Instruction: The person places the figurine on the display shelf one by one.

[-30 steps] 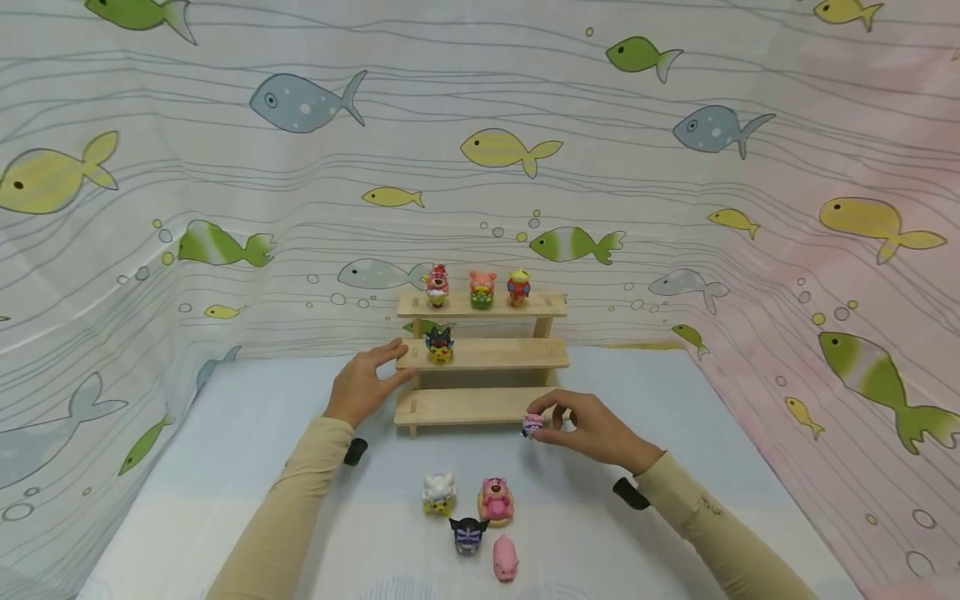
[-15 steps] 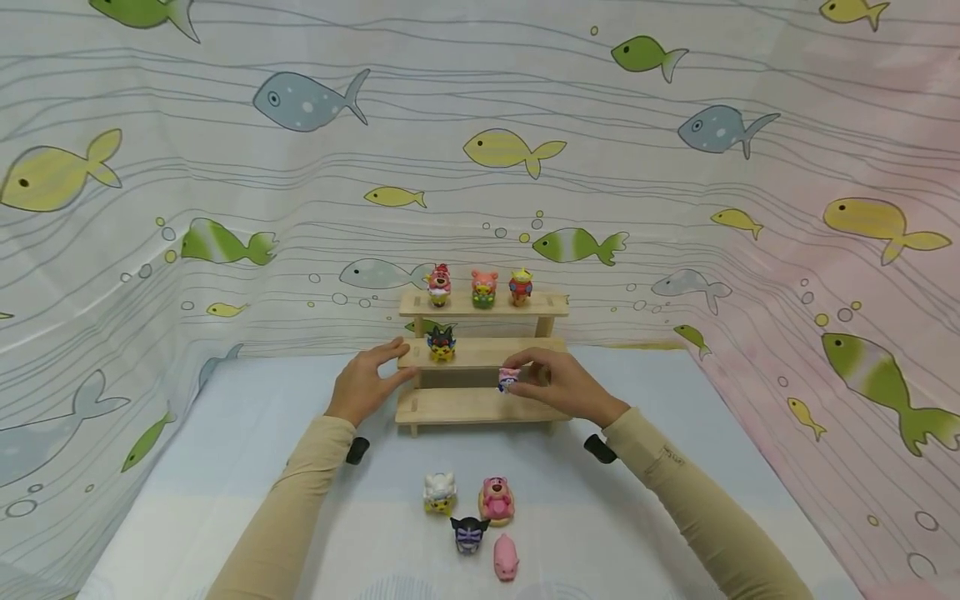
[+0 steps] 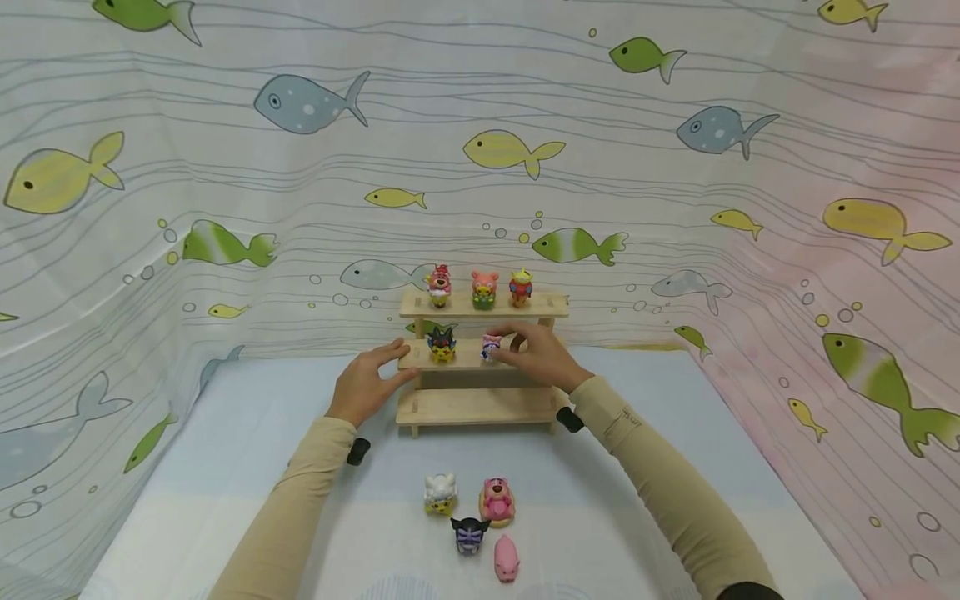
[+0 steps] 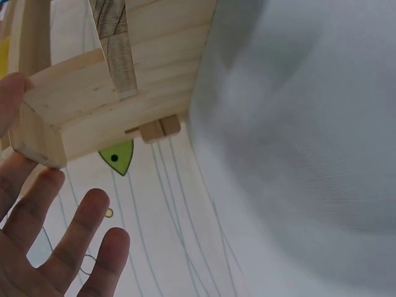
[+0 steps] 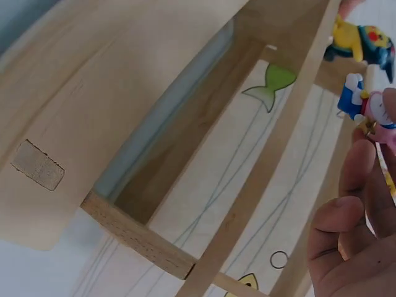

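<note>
A three-tier wooden display shelf (image 3: 480,406) stands on the table. My left hand (image 3: 365,385) grips the left end of its middle tier, thumb at the front edge and index finger at the back; in the left wrist view other fingers (image 4: 93,216) spread off the wood. My right hand (image 3: 543,357) pinches a small pink-and-white figurine (image 3: 491,347) at the middle tier. It is right of a black-eared yellow figurine (image 3: 442,344). The right wrist view shows the pinched figurine (image 5: 371,108) with a blue part; whether its base touches the board I cannot tell.
On the top tier stand a red-hatted figurine (image 3: 439,287), a pink-hooded one (image 3: 484,290) and a red-and-yellow one (image 3: 521,288). In front of the shelf lie a white-topped figurine (image 3: 440,494), pink bear (image 3: 497,500), black-and-purple figurine (image 3: 469,535) and pink pig (image 3: 506,558).
My right hand has carried the pink-and-white figurine up and to the left, from in front of the bottom tier to the middle tier. The left hand has stayed at the shelf's left end.
</note>
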Demonstrator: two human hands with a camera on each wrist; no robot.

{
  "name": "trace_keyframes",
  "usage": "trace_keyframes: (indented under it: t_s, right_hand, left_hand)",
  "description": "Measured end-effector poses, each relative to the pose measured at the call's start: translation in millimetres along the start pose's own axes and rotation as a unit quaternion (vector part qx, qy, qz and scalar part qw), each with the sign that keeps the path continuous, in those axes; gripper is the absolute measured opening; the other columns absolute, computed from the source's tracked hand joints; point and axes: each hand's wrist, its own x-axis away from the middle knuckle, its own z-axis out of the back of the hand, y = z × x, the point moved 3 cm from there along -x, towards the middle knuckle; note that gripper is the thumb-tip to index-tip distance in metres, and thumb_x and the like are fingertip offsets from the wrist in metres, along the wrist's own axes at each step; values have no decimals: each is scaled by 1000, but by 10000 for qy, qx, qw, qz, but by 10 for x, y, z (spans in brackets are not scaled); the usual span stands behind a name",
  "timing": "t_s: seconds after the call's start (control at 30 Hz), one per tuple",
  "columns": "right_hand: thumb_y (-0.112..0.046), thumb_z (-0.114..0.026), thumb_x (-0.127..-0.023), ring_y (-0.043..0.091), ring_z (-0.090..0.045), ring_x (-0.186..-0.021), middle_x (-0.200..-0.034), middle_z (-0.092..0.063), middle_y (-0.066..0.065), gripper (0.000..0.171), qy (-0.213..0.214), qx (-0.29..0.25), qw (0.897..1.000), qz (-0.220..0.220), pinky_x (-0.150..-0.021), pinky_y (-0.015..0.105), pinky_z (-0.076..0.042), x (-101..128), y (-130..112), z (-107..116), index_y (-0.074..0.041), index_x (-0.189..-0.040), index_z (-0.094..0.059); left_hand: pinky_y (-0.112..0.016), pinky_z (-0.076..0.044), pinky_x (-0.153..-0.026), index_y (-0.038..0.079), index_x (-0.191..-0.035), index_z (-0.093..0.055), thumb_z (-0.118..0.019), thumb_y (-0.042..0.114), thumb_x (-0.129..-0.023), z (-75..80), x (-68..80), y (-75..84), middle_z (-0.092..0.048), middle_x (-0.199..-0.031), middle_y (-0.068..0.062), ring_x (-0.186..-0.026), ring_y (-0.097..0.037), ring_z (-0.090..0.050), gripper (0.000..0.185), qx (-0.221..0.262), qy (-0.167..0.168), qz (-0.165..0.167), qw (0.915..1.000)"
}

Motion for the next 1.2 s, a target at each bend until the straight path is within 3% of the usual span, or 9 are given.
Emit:
trace_keyframes:
  t_s: [0.17, 0.53, 0.93, 1.2]
  right_hand:
    - [-27, -76, -94, 16, -63, -89, -125, -68, -5, 35, 35, -60, 9998, -212, -72, 34, -53, -62, 54, -29, -20, -128, -70]
    - [-21, -73, -97, 23, -65, -89, -123, -69, 2, 33, -174, -116, 9996, -190, -76, 32, -54, -136, 95, -154, -13, -128, -68]
    - [-24, -71, -98, 19, -65, -87, -123, -69, 1, 33, -226, -245, 9991, -252, -78, 34, -55, -140, 115, -174, -15, -129, -67]
    - [-27, -74, -95, 20, -64, -97, -133, -65, 7, 48, -33, -116, 9992, -383, -80, 36, -55, -122, 104, -100, -12, -139, -60]
  left_hand:
    - [-57, -47, -102, 17, -138, -66, -75, 52, -88, -1, 5, 0, -54, -149, 1, -132, -33, -54, 62, 7, -32, 13, 10000]
    - [-57, -46, -102, 17, -137, -66, -74, 54, -88, 6, 7, 14, -55, -148, 1, -132, -34, -54, 62, 11, 4, 21, 10000]
    - [-60, -47, -99, 18, -137, -66, -79, 45, -88, -5, 16, -10, -55, -148, 2, -129, -37, -56, 57, 47, 48, 117, 9999]
    - [-60, -47, -99, 16, -137, -66, -79, 40, -89, 7, 21, 9, -55, -148, 0, -128, -38, -56, 56, 88, 103, 65, 9999]
